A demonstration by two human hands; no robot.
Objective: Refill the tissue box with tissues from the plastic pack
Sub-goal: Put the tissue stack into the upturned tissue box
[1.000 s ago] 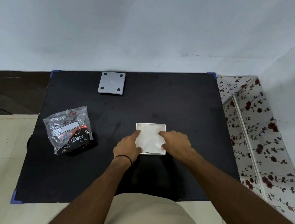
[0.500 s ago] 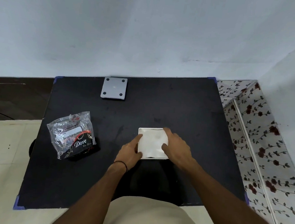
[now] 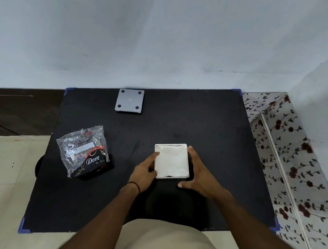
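Tissue box (image 3: 172, 160) mid-surface, open, white tissues level with rim | left hand (image 3: 145, 170) and right hand (image 3: 198, 173) flank its sides, grip loose, steadying | plastic pack (image 3: 84, 151) lies well left | grey lid (image 3: 129, 101) parked at far edge, likely for refitting.

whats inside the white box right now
The white box is open-topped and filled with white tissue nearly to its rim. How deep the stack goes, or anything beneath it, is hidden.

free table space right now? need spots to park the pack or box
Bare: right of the tissue box to the table edge; the strip between the grey lid and box; near-left corner below the plastic pack. Crowded: centre, where left hand and right hand flank the box.
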